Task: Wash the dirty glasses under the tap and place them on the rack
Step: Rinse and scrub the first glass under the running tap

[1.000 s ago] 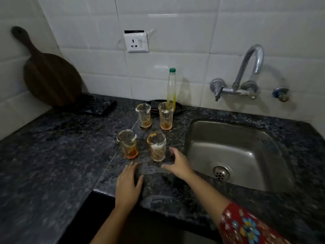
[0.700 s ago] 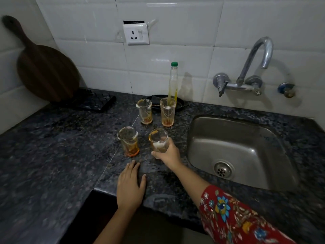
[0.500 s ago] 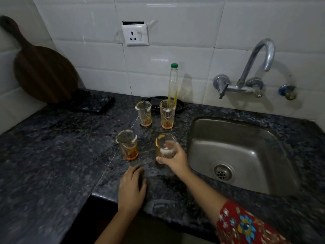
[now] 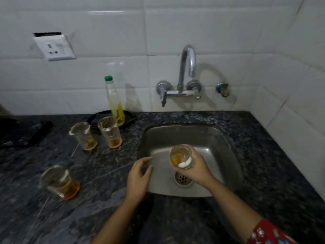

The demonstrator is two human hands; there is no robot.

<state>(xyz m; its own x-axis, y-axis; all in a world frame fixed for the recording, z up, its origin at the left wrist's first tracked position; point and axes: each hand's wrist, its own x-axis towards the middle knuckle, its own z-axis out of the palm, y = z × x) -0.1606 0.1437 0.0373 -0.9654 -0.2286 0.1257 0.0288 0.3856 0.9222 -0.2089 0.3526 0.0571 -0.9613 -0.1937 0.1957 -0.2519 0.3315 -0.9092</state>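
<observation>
Dirty glass point(image 4: 181, 156) was gripped in right hand point(image 4: 197, 169) over sink point(image 4: 226, 148), tilted, mouth toward camera. Tap spout point(image 4: 190, 62) lay straight beyond, higher. Left hand point(image 4: 139, 176), empty, loosely curled, was rested on sink's left edge.

Head view, steeply down onto sink point(image 4: 226, 138)

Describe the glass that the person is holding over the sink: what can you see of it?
The glass is a small clear tumbler, tipped so its open mouth faces the camera. Inside, orange residue clings to the wall and a white blob sits at the lower rim. The right hand wraps around it from below and behind; the left hand is apart from it, at the sink's left edge. It hangs above the drain, and no water runs.
</observation>
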